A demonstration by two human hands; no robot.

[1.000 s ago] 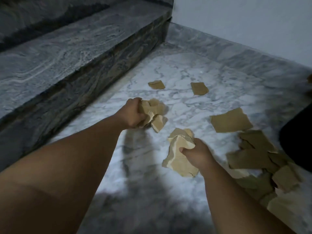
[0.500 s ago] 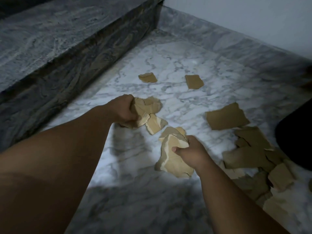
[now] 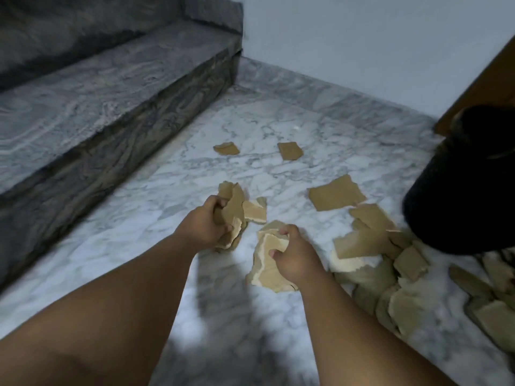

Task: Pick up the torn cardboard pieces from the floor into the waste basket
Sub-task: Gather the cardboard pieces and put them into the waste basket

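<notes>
Now I have my left hand [image 3: 206, 224] and right hand [image 3: 292, 257] each closed on cardboard pieces [image 3: 264, 263] mid-floor, so next I carry both bundles to the basket [image 3: 459, 190] at the floor's right edge.

Step [image 3: 117, 112] left, basket [image 3: 462, 190] right; btwn clear.

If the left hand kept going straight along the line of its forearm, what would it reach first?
The left hand, shut on a bunch of cardboard pieces, points up and slightly right. First in line is probably the small torn piece on the marble floor, though depth is unclear.
</notes>
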